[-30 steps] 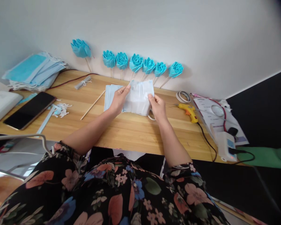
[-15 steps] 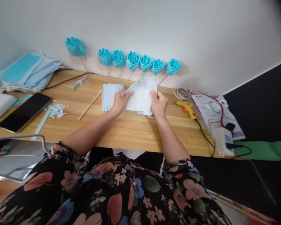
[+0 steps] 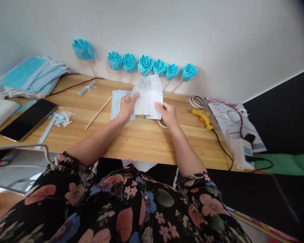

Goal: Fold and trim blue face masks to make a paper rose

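Observation:
Between my two hands an opened-out face mask [image 3: 148, 96] is held up above the table, its pale inner side toward me. My left hand [image 3: 127, 106] pinches its left edge, thumb on the near face. On the lower right edge, my right hand [image 3: 167, 113] has it between thumb and fingers. Behind my left hand lies a stack of pale blue mask pieces [image 3: 116, 103], partly covered. A roll of tape [image 3: 162, 124] shows under the mask beside my right hand. Several blue flowers [image 3: 145, 64] on sticks lean against the wall behind.
A yellow glue gun [image 3: 204, 118] lies right, its cord running to a white power adapter [image 3: 243, 153]. Tape rolls [image 3: 197, 102] sit behind it. Left are a wooden stick [image 3: 98, 112], scraps [image 3: 62, 118], a phone [image 3: 29, 119] and piled face masks [image 3: 27, 76].
The mask has shifted slightly left and tilted, its upper edge now curved and higher. My right hand has moved down and left along its edge. My left hand keeps its hold.

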{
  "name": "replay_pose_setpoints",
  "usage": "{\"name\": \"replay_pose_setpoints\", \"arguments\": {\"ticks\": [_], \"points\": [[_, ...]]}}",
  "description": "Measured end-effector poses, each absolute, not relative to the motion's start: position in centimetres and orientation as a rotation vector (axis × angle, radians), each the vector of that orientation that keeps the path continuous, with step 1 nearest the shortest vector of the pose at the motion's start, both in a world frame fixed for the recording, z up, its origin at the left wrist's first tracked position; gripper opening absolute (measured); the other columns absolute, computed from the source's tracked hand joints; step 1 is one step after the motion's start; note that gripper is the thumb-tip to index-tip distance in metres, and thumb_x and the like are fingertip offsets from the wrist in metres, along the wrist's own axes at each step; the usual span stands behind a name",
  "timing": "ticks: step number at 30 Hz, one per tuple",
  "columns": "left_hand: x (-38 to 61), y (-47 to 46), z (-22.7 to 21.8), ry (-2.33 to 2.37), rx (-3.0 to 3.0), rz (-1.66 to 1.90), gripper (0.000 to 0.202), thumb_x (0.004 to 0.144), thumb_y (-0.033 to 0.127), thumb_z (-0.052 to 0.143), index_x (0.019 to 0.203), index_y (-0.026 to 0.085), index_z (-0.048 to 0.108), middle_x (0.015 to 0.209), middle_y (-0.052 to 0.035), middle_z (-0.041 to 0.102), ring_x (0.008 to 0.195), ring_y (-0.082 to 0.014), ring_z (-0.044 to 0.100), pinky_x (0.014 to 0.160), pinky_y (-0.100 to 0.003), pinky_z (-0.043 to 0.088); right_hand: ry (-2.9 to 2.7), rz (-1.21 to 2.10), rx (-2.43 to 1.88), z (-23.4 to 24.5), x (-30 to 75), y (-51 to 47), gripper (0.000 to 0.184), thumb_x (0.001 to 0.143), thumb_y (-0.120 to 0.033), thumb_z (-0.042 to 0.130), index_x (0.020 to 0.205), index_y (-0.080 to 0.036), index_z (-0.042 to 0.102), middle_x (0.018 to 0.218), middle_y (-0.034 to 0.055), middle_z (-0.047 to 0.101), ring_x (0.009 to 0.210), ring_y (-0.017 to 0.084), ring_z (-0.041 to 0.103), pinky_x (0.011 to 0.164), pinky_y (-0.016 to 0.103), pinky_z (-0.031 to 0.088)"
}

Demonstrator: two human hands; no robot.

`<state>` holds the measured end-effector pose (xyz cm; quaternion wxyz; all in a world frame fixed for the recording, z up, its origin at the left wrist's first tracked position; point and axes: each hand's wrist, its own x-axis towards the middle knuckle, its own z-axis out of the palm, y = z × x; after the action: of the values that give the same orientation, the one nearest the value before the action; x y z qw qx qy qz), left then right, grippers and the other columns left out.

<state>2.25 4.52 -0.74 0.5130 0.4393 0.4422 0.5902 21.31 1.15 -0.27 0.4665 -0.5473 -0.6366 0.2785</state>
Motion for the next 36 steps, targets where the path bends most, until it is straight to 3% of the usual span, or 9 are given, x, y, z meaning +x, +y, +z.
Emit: {"name": "replay_pose_setpoints", "arguments": {"ticks": [5,8,13,19,29,36], "points": [[2.5,3.9,-1.0,0.959,1.068,1.294,0.052,0.073,0.066,0.073,0.080,0.016,0.062,0.065,-0.0024,0.059,0.062,-0.0153,0.057,0.054,-0.026,0.042,-1.486,0.524,-1.387,-0.5,21.3,1.3,0.053,0.088,-0.063,0.053,0.059,-0.022,0.035,0.058,-0.0055,0.026,0.056,0.009,0.026,0.054,0.027,0.020],[2.6,3.5,-1.0,0.936,1.140,1.204,0.053,0.075,0.069,0.069,0.077,0.017,0.060,0.060,-0.0012,0.054,0.053,-0.0133,0.052,0.047,-0.026,0.039,-1.430,0.492,-1.361,-0.3,21.3,1.3,0.055,0.088,-0.066,0.051,0.059,-0.022,0.033,0.057,-0.0058,0.026,0.055,0.008,0.026,0.053,0.027,0.020],[2.5,3.3,-0.6,0.865,1.290,1.154,0.048,0.071,0.053,0.080,0.098,0.017,0.064,0.075,-0.0025,0.063,0.061,-0.0135,0.055,0.046,-0.023,0.038,-1.359,0.460,-1.373,0.0,21.3,1.2,0.056,0.087,-0.069,0.050,0.059,-0.022,0.035,0.053,-0.0060,0.031,0.051,0.009,0.033,0.051,0.026,0.024],[2.3,4.1,-1.4,0.762,1.250,1.222,0.046,0.075,0.044,0.078,0.109,0.018,0.063,0.083,-0.0032,0.069,0.076,-0.0181,0.065,0.060,-0.026,0.050,-1.293,0.486,-1.416,1.0,21.6,1.0,0.054,0.087,-0.069,0.050,0.059,-0.023,0.043,0.045,-0.0065,0.039,0.043,0.010,0.042,0.048,0.025,0.031],[2.1,4.1,-1.1,0.798,1.138,1.226,0.035,0.073,0.037,0.076,0.099,0.017,0.065,0.081,-0.0022,0.070,0.068,-0.0151,0.063,0.061,-0.025,0.050,-1.253,0.609,-1.383,0.4,21.7,1.3,0.055,0.081,-0.073,0.054,0.061,-0.023,0.044,0.046,-0.0066,0.039,0.043,0.010,0.042,0.044,0.025,0.032],[1.9,4.3,-0.5,0.828,1.011,1.303,0.040,0.069,0.047,0.078,0.091,0.016,0.065,0.086,-0.0048,0.070,0.075,-0.0169,0.064,0.069,-0.028,0.052,-1.206,0.935,-1.358,-0.7,20.3,1.2,0.056,0.073,-0.078,0.059,0.069,-0.023,0.051,0.050,-0.0069,0.041,0.042,0.009,0.039,0.040,0.024,0.031]]}}
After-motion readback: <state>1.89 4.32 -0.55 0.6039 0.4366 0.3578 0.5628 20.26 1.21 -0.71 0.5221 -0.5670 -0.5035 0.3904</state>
